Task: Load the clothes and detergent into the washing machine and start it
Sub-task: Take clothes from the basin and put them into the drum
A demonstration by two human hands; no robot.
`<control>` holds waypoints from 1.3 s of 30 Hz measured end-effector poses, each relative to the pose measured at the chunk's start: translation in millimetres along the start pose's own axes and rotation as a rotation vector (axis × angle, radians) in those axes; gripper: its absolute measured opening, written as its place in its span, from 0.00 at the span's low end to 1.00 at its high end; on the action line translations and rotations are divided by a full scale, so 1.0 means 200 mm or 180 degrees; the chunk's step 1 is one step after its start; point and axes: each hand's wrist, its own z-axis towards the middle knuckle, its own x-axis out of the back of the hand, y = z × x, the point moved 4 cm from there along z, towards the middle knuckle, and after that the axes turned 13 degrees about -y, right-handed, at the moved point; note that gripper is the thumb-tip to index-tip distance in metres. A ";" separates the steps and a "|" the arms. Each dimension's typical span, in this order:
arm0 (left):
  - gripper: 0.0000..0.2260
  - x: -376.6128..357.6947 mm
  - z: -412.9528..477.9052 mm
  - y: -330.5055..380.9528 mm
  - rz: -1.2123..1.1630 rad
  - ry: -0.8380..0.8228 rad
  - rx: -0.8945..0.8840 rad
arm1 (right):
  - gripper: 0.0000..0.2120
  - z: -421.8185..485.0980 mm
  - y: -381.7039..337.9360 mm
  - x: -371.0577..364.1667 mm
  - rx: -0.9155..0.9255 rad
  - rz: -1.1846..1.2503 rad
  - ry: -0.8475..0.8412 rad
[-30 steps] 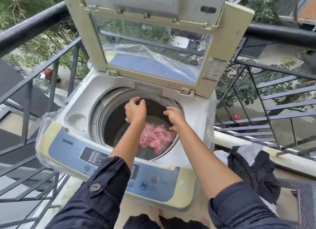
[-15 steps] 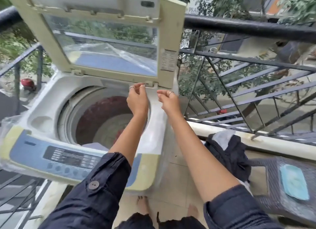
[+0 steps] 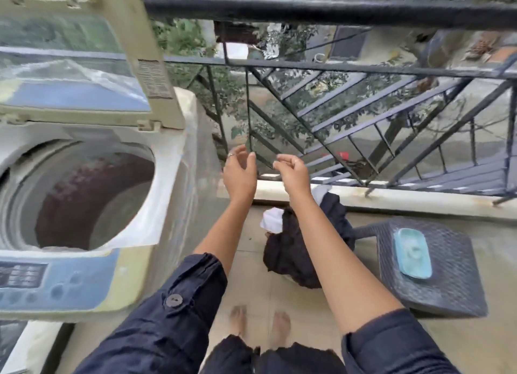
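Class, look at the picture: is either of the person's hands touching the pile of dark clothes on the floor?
Apart. The head view shows both the left hand and right hand raised empty before the railing, well above the dark clothes.

The washing machine [image 3: 84, 194] is cut off by the left edge of the frame, so only part of its drum opening and control panel [image 3: 53, 281] shows. The panel buttons are blurred and their labels cannot be read. The open lid [image 3: 92, 66] is cut by the upper edge. The sticker [image 3: 155, 78] on the lid frame has text too small to read. In the centre, the right forearm covers the middle of the dark clothes pile [image 3: 291, 250] on the floor. What lies deep in the drum is too blurred to tell
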 end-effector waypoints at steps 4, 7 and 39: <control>0.22 -0.28 0.05 -0.19 0.0280 -0.0485 0.0179 | 0.12 0.07 0.31 0.31 -0.0397 0.0035 0.0463; 0.31 -0.51 0.12 -0.43 0.0567 -0.0791 0.0451 | 0.14 0.13 0.58 0.53 -0.0664 0.0019 0.0783; 0.24 -1.70 0.48 -1.65 0.1691 -0.2044 0.0538 | 0.19 0.68 2.07 0.99 -0.1455 -0.0238 0.1812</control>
